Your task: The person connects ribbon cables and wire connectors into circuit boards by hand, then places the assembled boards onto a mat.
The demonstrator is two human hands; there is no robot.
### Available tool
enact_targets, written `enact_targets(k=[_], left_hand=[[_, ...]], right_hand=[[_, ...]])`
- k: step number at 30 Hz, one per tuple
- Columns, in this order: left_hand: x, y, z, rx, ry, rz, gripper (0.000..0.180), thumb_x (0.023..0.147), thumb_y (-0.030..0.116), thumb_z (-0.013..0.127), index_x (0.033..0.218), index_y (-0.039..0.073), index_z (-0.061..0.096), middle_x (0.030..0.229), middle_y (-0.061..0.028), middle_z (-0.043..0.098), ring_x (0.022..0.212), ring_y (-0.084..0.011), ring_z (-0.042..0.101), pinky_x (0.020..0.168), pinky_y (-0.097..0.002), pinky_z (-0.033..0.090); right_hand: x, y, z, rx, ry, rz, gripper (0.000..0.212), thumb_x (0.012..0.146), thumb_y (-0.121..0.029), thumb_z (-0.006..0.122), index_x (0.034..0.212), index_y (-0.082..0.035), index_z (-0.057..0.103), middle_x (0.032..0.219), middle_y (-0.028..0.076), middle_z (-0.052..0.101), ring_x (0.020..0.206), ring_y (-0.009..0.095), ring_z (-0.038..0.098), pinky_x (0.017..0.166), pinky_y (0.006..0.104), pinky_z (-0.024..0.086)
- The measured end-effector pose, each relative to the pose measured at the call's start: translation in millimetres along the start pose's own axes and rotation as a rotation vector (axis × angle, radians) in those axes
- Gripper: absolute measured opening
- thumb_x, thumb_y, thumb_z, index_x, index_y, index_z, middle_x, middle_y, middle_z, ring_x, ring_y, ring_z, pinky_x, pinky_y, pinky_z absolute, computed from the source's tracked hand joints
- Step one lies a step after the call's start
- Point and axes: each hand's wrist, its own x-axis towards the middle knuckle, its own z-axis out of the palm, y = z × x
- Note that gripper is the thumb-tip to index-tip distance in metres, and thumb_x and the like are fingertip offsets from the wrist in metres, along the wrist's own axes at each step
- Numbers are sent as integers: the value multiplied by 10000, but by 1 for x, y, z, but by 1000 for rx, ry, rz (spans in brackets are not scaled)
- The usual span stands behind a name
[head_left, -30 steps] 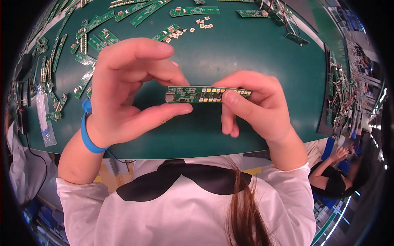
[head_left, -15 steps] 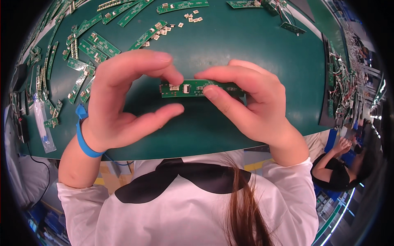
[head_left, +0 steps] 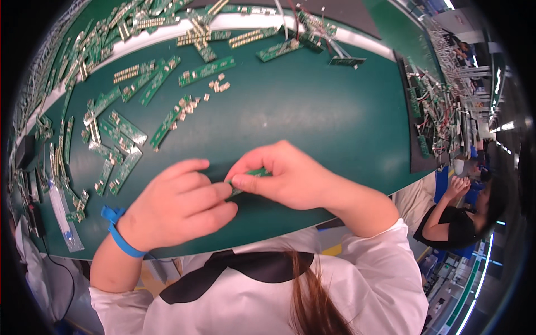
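Note:
My right hand (head_left: 282,176) pinches a narrow green circuit board (head_left: 258,173) between thumb and fingers, above the near part of the green table. Most of the board is covered by my hands; only short green strips show. At the board's left end is my left hand (head_left: 181,206), its back toward me and a blue band round the wrist. Its index finger sticks out bent, while the other fingers curl inward against the board's end. Their tips are hidden, so what they grip cannot be made out.
Small pale connectors (head_left: 187,108) lie beside a circuit board (head_left: 167,123) beyond my hands. More boards (head_left: 125,131) spread over the table's left and far side. A clear plastic bag (head_left: 64,215) lies at left. Wired boards (head_left: 424,111) fill the right edge. A person (head_left: 452,220) sits beyond.
My left hand has turned and its fingers have closed in at the board's end. The board is now tilted and mostly covered. The whole view has shifted, showing more of the table's far side.

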Motion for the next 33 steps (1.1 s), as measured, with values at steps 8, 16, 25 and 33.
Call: enact_targets(k=[8, 16, 25, 33], left_hand=[[-3, -2, -5, -467, 49, -371, 291, 756, -25, 653, 1015, 36, 537, 994, -105, 537, 895, -251, 565, 790, -329, 490], [-7, -13, -2, -1064, 476, -722, 482, 752, -93, 638, 1162, 30, 417, 1048, -116, 577, 961, -146, 556, 835, -276, 451], [-6, -14, -12, -1133, 576, -855, 473, 743, -103, 629, 1154, 34, 439, 1024, -128, 608, 911, -135, 578, 820, -249, 471], [-14, -11, -4, -1307, 678, -1074, 427, 758, -85, 624, 1142, 5, 463, 1057, -143, 619, 867, -140, 623, 768, -242, 509]], right_hand=[[2, -12, -7, 62, -9, 157, 176, 854, -154, 628, 979, -31, 649, 813, 49, 625, 740, 86, 561, 654, 255, 461], [100, -29, -107, -1061, 1085, -380, 241, 821, -277, 616, 855, -44, 665, 821, 109, 537, 834, 270, 544, 757, 399, 401], [128, -12, -139, -750, 1047, -268, 280, 792, -304, 649, 898, -51, 704, 772, 126, 602, 713, 272, 578, 684, 356, 445], [33, -23, -75, 7, 581, -69, 186, 868, -123, 601, 984, 0, 678, 630, -19, 566, 508, 11, 428, 450, 175, 310]])
